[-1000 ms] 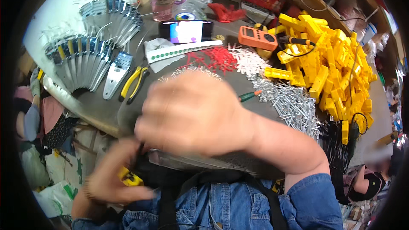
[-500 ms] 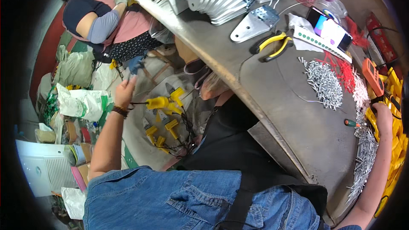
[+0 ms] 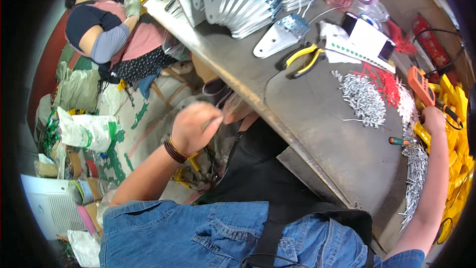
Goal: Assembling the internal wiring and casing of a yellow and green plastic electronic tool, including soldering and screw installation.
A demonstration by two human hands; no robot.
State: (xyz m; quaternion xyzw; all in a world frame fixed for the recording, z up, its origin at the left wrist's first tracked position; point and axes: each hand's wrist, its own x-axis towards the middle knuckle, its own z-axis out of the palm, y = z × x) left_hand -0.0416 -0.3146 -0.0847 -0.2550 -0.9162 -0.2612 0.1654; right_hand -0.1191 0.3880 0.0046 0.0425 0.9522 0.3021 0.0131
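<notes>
My left hand (image 3: 196, 128), with bracelets at the wrist, is closed in front of the table's edge. Its fingers curl inward, and what they hold, if anything, is hidden. Below it, partly covered by the forearm, lie yellow plastic pieces (image 3: 182, 175) among black cords. On the table's far right my right hand (image 3: 434, 120) reaches to a heap of yellow plastic parts (image 3: 453, 154), just below an orange meter (image 3: 420, 85). The fingers of this hand are mostly hidden. Beside that forearm spread long metal pins (image 3: 415, 178) and a green-handled screwdriver (image 3: 398, 141).
Yellow-and-black pliers (image 3: 302, 61) lie near a metal bracket plate (image 3: 282, 35) and stacked plates (image 3: 243, 7). A pile of short metal pins (image 3: 364, 99), red pieces (image 3: 382, 83) and a white phone-like device (image 3: 369, 39) are farther right. Another person (image 3: 114, 34) sits at left.
My left hand has come rightward and down from beside the corded yellow pieces toward my lap, and its fingers are closed. My right hand stays at the yellow heap. The view has shifted slightly.
</notes>
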